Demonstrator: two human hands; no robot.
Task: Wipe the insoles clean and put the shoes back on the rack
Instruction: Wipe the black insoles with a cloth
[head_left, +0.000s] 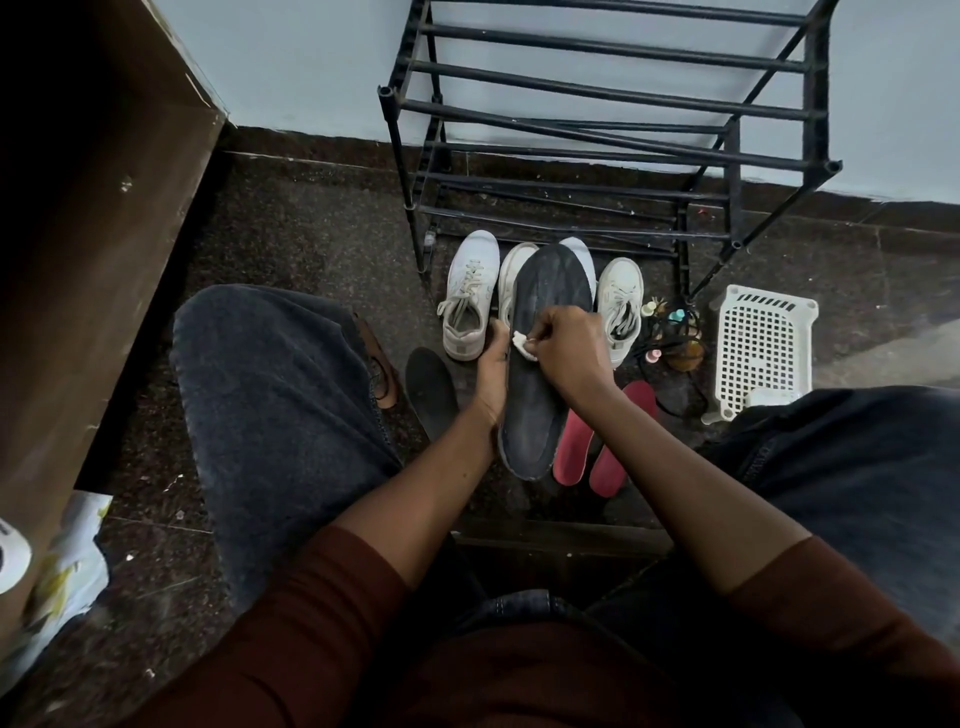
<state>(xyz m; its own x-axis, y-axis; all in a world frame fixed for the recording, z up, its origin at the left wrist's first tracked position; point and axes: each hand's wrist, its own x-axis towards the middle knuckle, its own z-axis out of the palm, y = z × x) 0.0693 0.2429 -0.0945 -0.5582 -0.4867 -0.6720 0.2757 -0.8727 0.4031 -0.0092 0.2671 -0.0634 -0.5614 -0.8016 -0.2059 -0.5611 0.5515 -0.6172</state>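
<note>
The person sits low on the floor (311, 228), knees apart in dark jeans, holding a dark grey insole (550, 291) up between them with its toe end pointing towards the black shoe rack (613, 114). The left hand (493, 374) grips the insole along its left edge, fingers curled behind it and the thumb at the rim. The right hand (566, 348) has its fingertips pressed together, pinching a small white wipe (522, 347) against the insole's upper face near the left edge. Beyond the insole, four white sneakers stand on the floor at the foot of the rack: one at the left (470, 291) with loose laces, one at the right (621, 296), and two in the middle (511, 270) largely hidden behind the insole. The left sneaker carries a tan patch inside its heel (any print on it is too small to read). A second black insole (431, 387) lies on the floor beside the left wrist, and two red insoles (576, 441) lie side by side under the right forearm. A brown shoe (382, 374) peeks out beside the left knee. To the right sit a few small bottles (675, 317) among dark cords, their labels unreadable, and a white plastic basket (761, 338). The rack's bars carry no shoes.
</note>
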